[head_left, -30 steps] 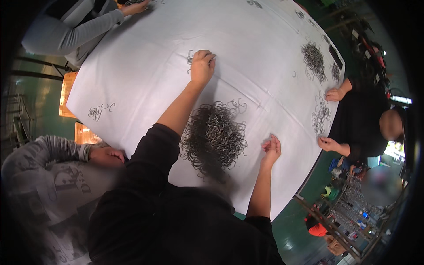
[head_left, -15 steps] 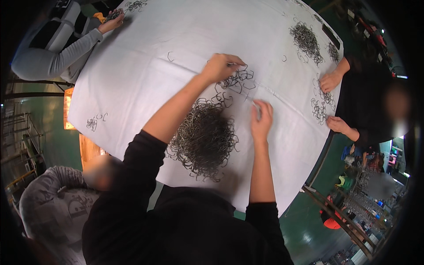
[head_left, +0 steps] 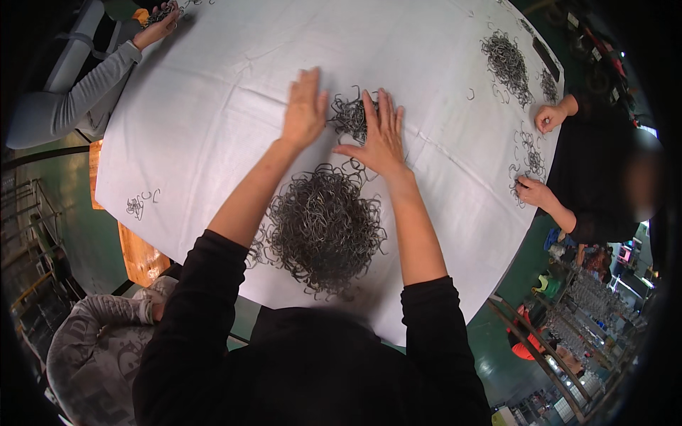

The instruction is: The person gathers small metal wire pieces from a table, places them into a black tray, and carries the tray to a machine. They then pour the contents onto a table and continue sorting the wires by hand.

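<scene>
Your right hand (head_left: 381,136), fingers spread, has reached the small cluster of curved grey metal hooks (head_left: 348,118) beyond the heap (head_left: 323,224) by the bench's near edge; left hand (head_left: 304,115) straight-fingered. Sweeping nearward could mix both.

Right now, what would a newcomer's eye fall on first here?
The big dark pile of hook-shaped pieces, near the close edge of the white tabletop, stands out most. Just beyond it, a smaller heap lies between the left hand and right hand, both open. A co-worker's grey sleeve shows at upper left.
</scene>
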A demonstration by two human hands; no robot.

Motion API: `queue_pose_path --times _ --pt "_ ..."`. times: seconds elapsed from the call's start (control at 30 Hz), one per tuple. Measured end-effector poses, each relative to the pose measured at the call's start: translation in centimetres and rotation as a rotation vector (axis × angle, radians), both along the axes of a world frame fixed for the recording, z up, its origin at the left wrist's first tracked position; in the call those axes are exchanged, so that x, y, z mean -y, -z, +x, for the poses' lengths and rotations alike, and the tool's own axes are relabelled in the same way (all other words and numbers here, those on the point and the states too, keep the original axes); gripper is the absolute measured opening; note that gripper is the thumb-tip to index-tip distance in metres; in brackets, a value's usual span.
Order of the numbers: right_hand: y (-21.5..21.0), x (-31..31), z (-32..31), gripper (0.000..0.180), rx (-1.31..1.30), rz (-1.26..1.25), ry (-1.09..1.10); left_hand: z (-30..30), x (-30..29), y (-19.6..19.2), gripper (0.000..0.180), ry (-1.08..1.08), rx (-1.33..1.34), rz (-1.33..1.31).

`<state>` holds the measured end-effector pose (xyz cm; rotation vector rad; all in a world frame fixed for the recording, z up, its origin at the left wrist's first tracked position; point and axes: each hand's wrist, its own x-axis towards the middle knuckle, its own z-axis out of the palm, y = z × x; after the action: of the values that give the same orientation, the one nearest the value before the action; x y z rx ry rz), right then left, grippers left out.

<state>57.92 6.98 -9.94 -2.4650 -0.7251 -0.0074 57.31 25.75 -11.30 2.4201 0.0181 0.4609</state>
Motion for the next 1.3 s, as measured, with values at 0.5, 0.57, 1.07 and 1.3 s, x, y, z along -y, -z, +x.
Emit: queue_pose_path --times 0.5,0.57,1.07,1.3 --pt "0.4 -3.6 3.9 0.028 0.229 0.144 -0.271 -3.9 -5.1 -3.6 0.041 -0.235 -0.073 -0.653" --pt "0.6 -2.2 3.9 0.016 0.282 0.130 -0.230 -4.7 -5.1 -3.6 0.036 -0.272 -0.101 -0.657" --pt "-0.9 15.8 -10.5 0.012 0.378 -0.111 0.100 -1.8 5.6 -1.4 0.040 0.204 -0.055 0.005" --pt "-2.8 19.5 -24.3 0.015 0.264 -0.156 0.332 -1.0 15.0 -0.5 0.047 0.423 -0.133 0.106"
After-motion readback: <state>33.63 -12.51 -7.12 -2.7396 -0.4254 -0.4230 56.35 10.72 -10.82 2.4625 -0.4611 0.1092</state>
